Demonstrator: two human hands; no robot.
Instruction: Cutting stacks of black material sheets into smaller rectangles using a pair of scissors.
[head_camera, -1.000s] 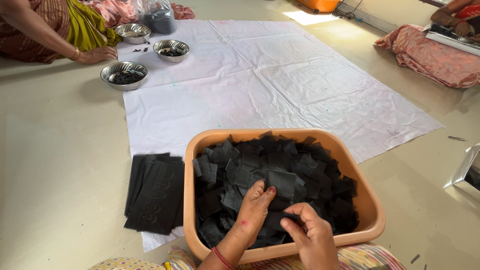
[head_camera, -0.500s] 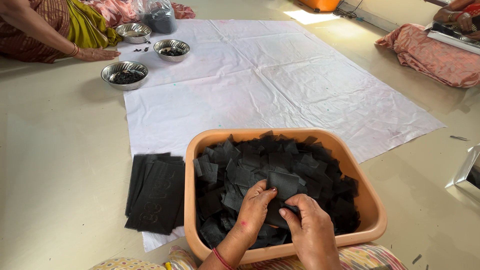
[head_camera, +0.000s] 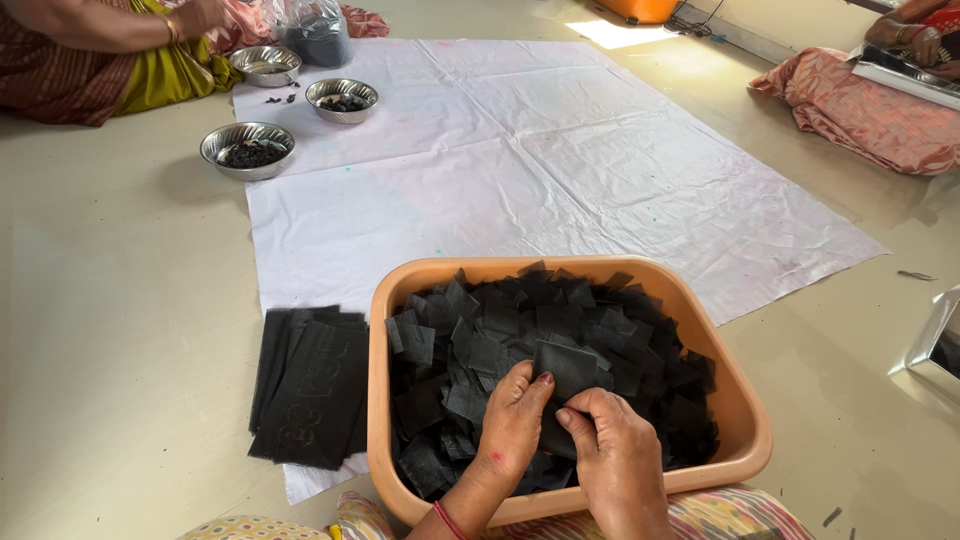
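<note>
An orange plastic tub (head_camera: 740, 400) sits in front of me, filled with several black square pieces (head_camera: 500, 320). Both my hands are inside it near the front edge. My left hand (head_camera: 512, 420) and my right hand (head_camera: 615, 455) together pinch one black square (head_camera: 565, 372) between fingers and thumbs, lifting it slightly above the heap. A red thread circles my left wrist. To the left of the tub, a flat stack of larger black sheets (head_camera: 310, 385) lies on the edge of the white cloth.
A big white cloth (head_camera: 540, 160) covers the floor ahead. Three steel bowls (head_camera: 247, 150) with dark bits stand at its far left, beside a seated person (head_camera: 100, 50). Another person sits at the far right (head_camera: 880, 90). A shiny metal object (head_camera: 940, 340) lies at right.
My hands have drawn closer together and taken up one black square from the heap. The seated person's hand has pulled back from the bowls.
</note>
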